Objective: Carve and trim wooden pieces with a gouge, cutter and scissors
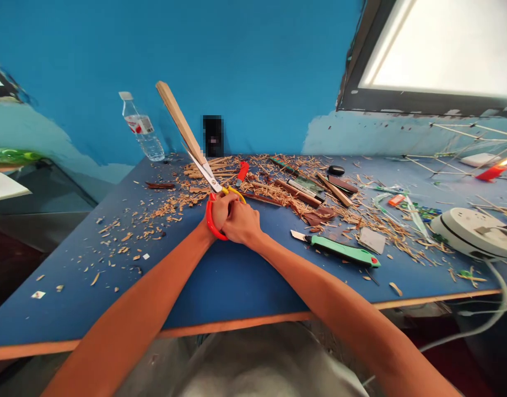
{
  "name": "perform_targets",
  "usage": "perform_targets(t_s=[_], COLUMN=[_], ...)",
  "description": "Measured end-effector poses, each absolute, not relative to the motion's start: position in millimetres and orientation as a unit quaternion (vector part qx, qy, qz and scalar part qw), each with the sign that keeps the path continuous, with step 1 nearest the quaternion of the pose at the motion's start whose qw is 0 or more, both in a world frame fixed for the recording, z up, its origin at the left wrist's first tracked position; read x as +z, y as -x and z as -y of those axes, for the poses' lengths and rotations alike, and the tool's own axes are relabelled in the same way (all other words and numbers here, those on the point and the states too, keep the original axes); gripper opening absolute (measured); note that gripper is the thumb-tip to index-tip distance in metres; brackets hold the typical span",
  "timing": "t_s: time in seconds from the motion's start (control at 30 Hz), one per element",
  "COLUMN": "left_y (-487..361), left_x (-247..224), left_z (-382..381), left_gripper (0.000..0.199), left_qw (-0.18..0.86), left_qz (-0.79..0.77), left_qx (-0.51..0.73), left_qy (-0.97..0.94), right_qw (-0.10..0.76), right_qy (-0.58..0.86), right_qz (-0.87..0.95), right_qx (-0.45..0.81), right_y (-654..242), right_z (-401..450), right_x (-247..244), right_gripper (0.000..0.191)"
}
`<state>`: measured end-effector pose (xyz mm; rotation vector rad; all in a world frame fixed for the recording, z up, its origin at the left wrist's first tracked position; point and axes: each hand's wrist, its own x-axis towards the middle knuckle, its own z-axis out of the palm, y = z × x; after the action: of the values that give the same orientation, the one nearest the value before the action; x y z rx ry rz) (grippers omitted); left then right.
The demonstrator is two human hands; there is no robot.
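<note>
Both of my hands are pressed together around a pair of scissors (212,179) with one red and one yellow handle. My left hand (221,212) is closed, and the red handle loops around its outer side. Against it, my right hand (244,220) is closed too, by the yellow handle; its fingers are partly hidden. The blades point up and away from me. A long pale wooden stick (179,120) slants up to the left, its lower end at the blades. Whether the blades bite into it I cannot tell.
Wood shavings (171,204) litter the blue table (237,281). A green utility knife (344,251) lies right of my hands. A water bottle (143,129) stands at the back left. A round white device (470,231) with cables sits right, near a stick frame (464,135).
</note>
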<state>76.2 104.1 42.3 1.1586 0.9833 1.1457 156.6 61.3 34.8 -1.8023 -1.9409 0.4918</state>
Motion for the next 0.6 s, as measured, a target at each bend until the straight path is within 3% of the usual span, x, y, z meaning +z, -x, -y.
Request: perform_targets(t_s=[0.3, 0.53, 0.6], left_y=[-74.2, -44.6, -16.0], left_x=[43.4, 93.2, 113.0], left_z=[-102.6, -95.8, -83.5], left_gripper=[0.037, 0.028, 0.047], left_qw=[0.558, 0.497, 0.455], left_qz=[-0.400, -0.344, -0.352], left_qx=[0.474, 0.391, 0.408], left_qy=[-0.552, -0.694, -0.709], right_qw=[0.227, 0.247, 0.248], right_qy=[0.659, 0.664, 0.660], right_qz=[0.694, 0.698, 0.707], right_qx=[0.178, 0.102, 0.057], right_y=[-152.1, -208.7, -241.3], right_z=[-58.2, -45.6, -30.8], right_x=[39.2, 77.6, 90.8], right_gripper=[0.036, 0.035, 0.029])
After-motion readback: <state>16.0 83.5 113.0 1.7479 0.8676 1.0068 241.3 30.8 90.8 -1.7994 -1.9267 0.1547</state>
